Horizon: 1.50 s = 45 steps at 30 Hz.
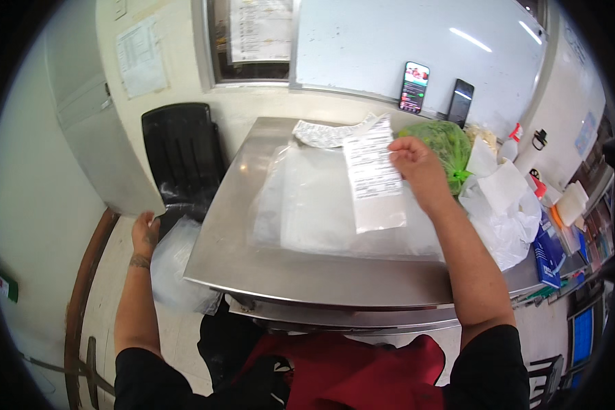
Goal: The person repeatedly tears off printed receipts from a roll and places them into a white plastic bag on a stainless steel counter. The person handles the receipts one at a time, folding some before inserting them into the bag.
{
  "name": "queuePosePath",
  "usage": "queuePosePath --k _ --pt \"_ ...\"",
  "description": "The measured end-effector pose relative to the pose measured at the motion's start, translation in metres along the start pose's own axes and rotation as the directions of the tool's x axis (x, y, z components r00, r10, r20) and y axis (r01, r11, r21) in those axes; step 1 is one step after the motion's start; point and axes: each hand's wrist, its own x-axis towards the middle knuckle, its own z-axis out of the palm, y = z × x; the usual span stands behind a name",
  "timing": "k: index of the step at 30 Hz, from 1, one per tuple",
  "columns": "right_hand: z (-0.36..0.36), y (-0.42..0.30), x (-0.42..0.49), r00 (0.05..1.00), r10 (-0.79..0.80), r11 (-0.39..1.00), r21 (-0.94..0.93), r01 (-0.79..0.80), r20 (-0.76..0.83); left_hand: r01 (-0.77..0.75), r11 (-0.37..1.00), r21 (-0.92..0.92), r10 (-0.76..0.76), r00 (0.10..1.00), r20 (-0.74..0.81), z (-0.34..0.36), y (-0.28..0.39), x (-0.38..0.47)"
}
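My right hand [420, 169] pinches the right edge of a white printed label strip [374, 179], held above the steel table. The strip bears writing; its upper end meets a curled length of labels [323, 136] at the table's back. Under it lie flat clear plastic bags [312, 215], partly hidden by the strip. Off the table's left side, my left hand [146, 233] is beside the black chair's seat, right by more clear plastic bags [182, 261]. Whether its fingers grip that plastic I cannot tell.
The steel table [225, 246] has a black plastic chair [182, 148] at its left. On its right stand a green bag of leafy produce [441, 138], a white plastic bag [502, 220], a spray bottle [510, 146] and a blue box [547, 251]. Two phones [414, 87] lean against the whiteboard [359, 46].
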Motion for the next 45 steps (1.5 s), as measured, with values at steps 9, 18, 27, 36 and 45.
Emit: queuePosePath --k 9,18,27,36,45 --pt "0.016 -0.010 -0.016 0.994 -0.095 0.975 0.208 0.081 0.061 0.168 0.738 -0.654 0.486 0.540 0.687 -0.047 0.410 -0.019" --pt "-0.002 -0.021 -0.015 0.987 -0.143 0.988 0.069 0.139 0.066 0.825 0.115 -0.554 0.552 0.410 0.726 0.010 0.484 -0.031" --pt "0.012 -0.029 -0.030 0.696 -0.715 0.535 -0.584 0.610 0.071 0.724 0.179 -0.667 0.502 0.516 0.694 0.011 0.468 -0.032" --pt "0.020 -0.025 -0.033 0.644 -0.750 0.419 -0.646 0.638 0.149 0.707 0.215 -0.674 0.467 0.532 0.706 0.008 0.472 -0.039" --pt "0.028 -0.020 -0.031 0.688 -0.695 0.450 -0.618 0.645 0.211 0.597 0.391 -0.700 0.375 0.592 0.714 0.010 0.473 -0.042"
